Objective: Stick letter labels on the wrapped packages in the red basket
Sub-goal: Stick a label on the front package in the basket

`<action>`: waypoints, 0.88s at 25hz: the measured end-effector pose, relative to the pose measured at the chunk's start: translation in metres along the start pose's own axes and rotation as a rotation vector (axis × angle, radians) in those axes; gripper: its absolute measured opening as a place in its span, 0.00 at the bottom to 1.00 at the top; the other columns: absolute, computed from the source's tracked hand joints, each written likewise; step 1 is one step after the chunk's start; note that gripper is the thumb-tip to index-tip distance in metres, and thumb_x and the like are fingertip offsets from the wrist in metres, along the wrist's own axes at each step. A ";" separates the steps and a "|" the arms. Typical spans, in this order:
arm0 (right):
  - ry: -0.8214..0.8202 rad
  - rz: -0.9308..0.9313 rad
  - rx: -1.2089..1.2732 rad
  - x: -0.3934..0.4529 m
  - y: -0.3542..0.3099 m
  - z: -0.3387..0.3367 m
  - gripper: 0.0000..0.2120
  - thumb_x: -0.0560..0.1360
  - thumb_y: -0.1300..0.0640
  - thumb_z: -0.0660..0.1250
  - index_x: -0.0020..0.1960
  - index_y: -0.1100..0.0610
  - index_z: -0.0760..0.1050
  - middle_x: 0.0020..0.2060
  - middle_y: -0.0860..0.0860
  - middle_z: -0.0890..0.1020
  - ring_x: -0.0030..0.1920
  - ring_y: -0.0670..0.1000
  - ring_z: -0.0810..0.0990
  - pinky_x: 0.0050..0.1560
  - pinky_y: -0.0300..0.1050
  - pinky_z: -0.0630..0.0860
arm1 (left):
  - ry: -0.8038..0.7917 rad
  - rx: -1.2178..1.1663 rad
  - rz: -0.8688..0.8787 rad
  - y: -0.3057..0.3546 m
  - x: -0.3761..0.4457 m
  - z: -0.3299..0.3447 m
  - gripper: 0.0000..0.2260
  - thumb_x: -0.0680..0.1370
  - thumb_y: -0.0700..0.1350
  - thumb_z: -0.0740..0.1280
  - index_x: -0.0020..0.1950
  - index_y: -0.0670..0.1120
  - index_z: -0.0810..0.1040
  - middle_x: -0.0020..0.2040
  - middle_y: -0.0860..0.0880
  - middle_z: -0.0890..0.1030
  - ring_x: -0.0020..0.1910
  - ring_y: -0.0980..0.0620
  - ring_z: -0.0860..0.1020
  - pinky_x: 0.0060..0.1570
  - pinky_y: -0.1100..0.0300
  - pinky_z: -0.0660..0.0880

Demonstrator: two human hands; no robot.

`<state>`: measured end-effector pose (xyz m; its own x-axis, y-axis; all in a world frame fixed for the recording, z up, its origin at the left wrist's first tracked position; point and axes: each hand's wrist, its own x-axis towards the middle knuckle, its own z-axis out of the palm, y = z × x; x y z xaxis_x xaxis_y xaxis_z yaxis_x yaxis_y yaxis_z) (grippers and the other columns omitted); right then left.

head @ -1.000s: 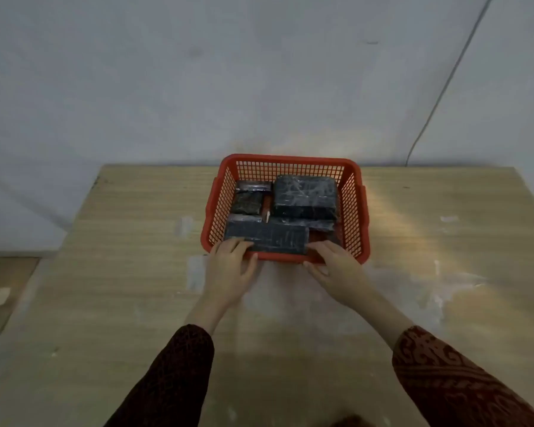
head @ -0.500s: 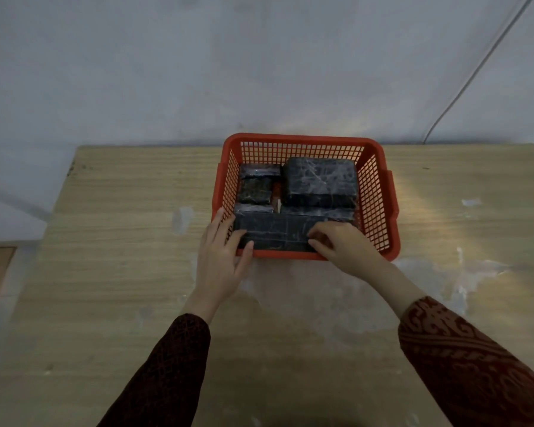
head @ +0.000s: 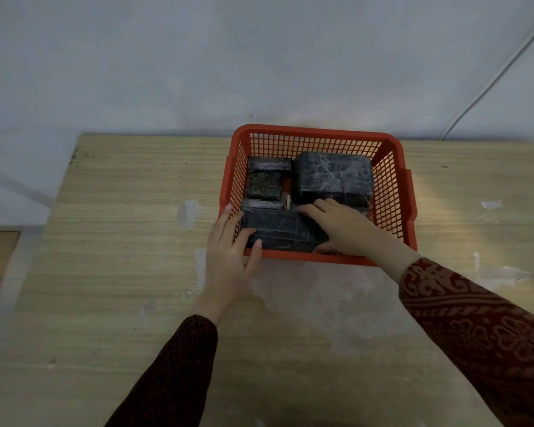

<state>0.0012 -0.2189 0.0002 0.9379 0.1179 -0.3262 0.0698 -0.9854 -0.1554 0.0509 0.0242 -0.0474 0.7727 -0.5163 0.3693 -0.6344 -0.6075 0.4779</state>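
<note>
A red mesh basket [head: 395, 186] stands at the far middle of the wooden table. Inside lie several packages wrapped in black film: a big block [head: 333, 175] at the back right, small ones [head: 264, 183] at the back left, and a long flat package [head: 278, 232] along the front wall. My left hand [head: 228, 257] rests on the basket's front left corner, fingers spread, thumb touching the long package. My right hand [head: 342, 228] lies inside the basket on the right end of that long package, fingers curled over it. No label is visible.
The wooden table [head: 121, 272] carries pale glue or tape marks in front of the basket. A grey wall stands just behind, with a white cable [head: 490, 84] running down at the right. The table's left edge drops to the floor.
The view has shifted so the basket sits farther right. My right hand has gone from the basket's front rim into the basket onto the long package. My left hand slid to the front left corner.
</note>
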 end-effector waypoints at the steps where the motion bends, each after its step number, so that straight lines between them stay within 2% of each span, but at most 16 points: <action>1: -0.003 0.012 0.024 0.001 0.000 -0.001 0.43 0.67 0.45 0.74 0.74 0.52 0.56 0.63 0.53 0.70 0.61 0.54 0.69 0.58 0.50 0.74 | 0.000 0.002 0.002 0.000 0.000 0.000 0.17 0.80 0.50 0.59 0.53 0.40 0.82 0.64 0.39 0.77 0.74 0.41 0.64 0.71 0.45 0.64; 4: -0.011 0.029 0.052 0.004 0.000 -0.002 0.43 0.66 0.45 0.75 0.74 0.54 0.59 0.61 0.53 0.70 0.60 0.54 0.68 0.58 0.49 0.73 | -0.002 0.008 -0.004 0.001 0.001 0.000 0.18 0.80 0.50 0.59 0.55 0.39 0.81 0.64 0.39 0.77 0.74 0.42 0.64 0.71 0.45 0.64; 7: -0.017 0.040 0.029 0.010 -0.003 -0.006 0.41 0.64 0.44 0.75 0.71 0.56 0.63 0.59 0.53 0.70 0.60 0.54 0.68 0.58 0.48 0.73 | -0.012 -0.002 -0.033 0.002 0.000 -0.002 0.20 0.80 0.51 0.58 0.62 0.38 0.77 0.66 0.40 0.76 0.74 0.43 0.64 0.73 0.50 0.61; 9: -0.017 0.040 0.092 0.014 -0.002 -0.013 0.36 0.65 0.45 0.76 0.67 0.55 0.67 0.57 0.53 0.71 0.59 0.54 0.69 0.56 0.48 0.73 | -0.011 -0.017 -0.052 0.004 0.001 -0.003 0.22 0.80 0.52 0.58 0.65 0.37 0.74 0.67 0.39 0.74 0.74 0.44 0.64 0.74 0.54 0.58; 11: -0.051 0.058 0.258 0.014 -0.002 -0.021 0.29 0.65 0.47 0.76 0.60 0.54 0.68 0.55 0.53 0.72 0.56 0.53 0.70 0.54 0.48 0.73 | -0.002 -0.063 -0.083 0.007 0.001 -0.005 0.23 0.80 0.51 0.58 0.68 0.37 0.71 0.69 0.40 0.73 0.74 0.45 0.64 0.75 0.57 0.56; 14: -0.229 0.107 0.414 0.007 -0.001 -0.021 0.21 0.70 0.46 0.72 0.54 0.52 0.64 0.54 0.54 0.76 0.50 0.53 0.75 0.47 0.46 0.74 | -0.003 -0.219 -0.189 0.013 0.001 -0.006 0.23 0.81 0.53 0.55 0.71 0.40 0.68 0.71 0.43 0.70 0.75 0.50 0.61 0.74 0.54 0.58; 16: -0.315 0.169 0.482 -0.001 -0.002 -0.016 0.20 0.74 0.39 0.63 0.57 0.52 0.66 0.57 0.54 0.77 0.54 0.55 0.77 0.52 0.47 0.74 | -0.002 -0.276 -0.215 0.014 0.001 -0.007 0.22 0.82 0.52 0.54 0.72 0.42 0.67 0.72 0.44 0.69 0.76 0.52 0.60 0.74 0.53 0.58; 18: -0.360 0.319 0.649 -0.007 0.001 -0.020 0.26 0.77 0.36 0.53 0.67 0.53 0.67 0.66 0.53 0.72 0.65 0.57 0.71 0.63 0.50 0.69 | -0.010 -0.277 -0.201 0.013 0.000 -0.008 0.21 0.82 0.51 0.54 0.72 0.43 0.67 0.72 0.45 0.69 0.76 0.52 0.59 0.74 0.53 0.58; 20: -0.395 0.500 0.750 -0.008 0.002 -0.023 0.29 0.78 0.38 0.51 0.72 0.54 0.63 0.67 0.53 0.68 0.68 0.59 0.68 0.61 0.53 0.72 | -0.013 -0.280 -0.198 0.012 0.000 -0.008 0.20 0.82 0.50 0.54 0.71 0.43 0.67 0.71 0.46 0.69 0.76 0.52 0.59 0.74 0.54 0.58; 22: -0.409 0.563 0.653 -0.006 0.003 -0.023 0.30 0.79 0.39 0.52 0.75 0.57 0.60 0.72 0.54 0.65 0.70 0.59 0.66 0.66 0.53 0.68 | -0.011 -0.289 -0.209 0.013 0.000 -0.008 0.20 0.82 0.49 0.55 0.71 0.42 0.68 0.71 0.46 0.70 0.76 0.52 0.59 0.75 0.55 0.58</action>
<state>0.0037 -0.2253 0.0226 0.5758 -0.1969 -0.7936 -0.6750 -0.6622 -0.3255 0.0429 0.0212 -0.0352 0.8838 -0.4064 0.2320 -0.4291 -0.5060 0.7482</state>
